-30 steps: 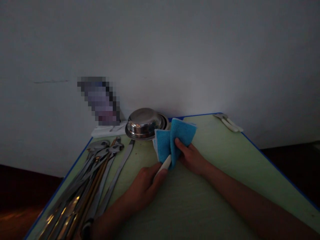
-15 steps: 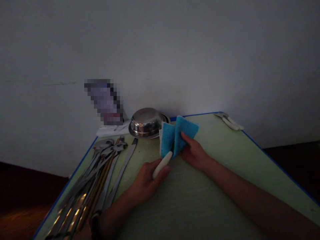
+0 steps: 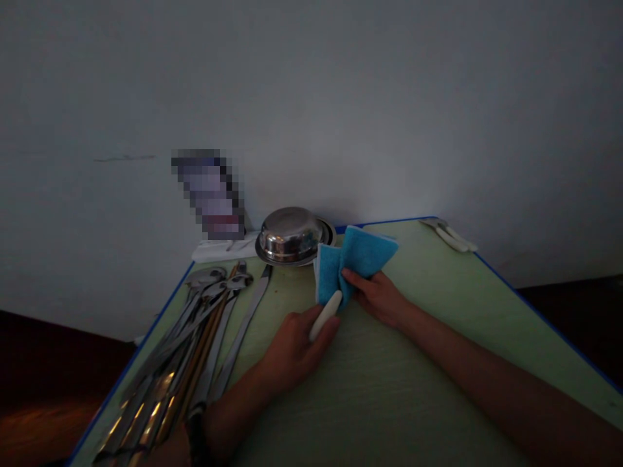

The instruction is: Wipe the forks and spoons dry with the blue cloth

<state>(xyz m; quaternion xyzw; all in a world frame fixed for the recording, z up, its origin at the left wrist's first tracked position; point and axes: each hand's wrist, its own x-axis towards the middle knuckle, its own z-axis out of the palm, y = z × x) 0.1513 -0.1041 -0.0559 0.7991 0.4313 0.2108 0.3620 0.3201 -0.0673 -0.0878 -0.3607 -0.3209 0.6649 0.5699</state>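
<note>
My left hand [image 3: 296, 347] is closed around the white handle [image 3: 325, 316] of a utensil, tilted up and to the right. Its far end is hidden inside the folds of a blue cloth [image 3: 367, 251], so its kind cannot be made out. My right hand [image 3: 382, 295] pinches that cloth from the right, with the thumb pressed on its near fold. The cloth is folded over, with a pale underside at its left edge, and is held above the table in front of an upturned steel bowl [image 3: 292, 233].
Several spoons, knives and chopsticks [image 3: 207, 350] lie along the left side of the green table [image 3: 389, 402]. A table knife [image 3: 246, 324] lies beside them. White-handled scissors [image 3: 450, 237] rest at the back right corner. A blurred-out upright object [image 3: 211, 194] leans near the wall.
My right thumb has moved down and left on the cloth, closing its fold over the dark part of the utensil seen earlier. The view has shifted slightly.
</note>
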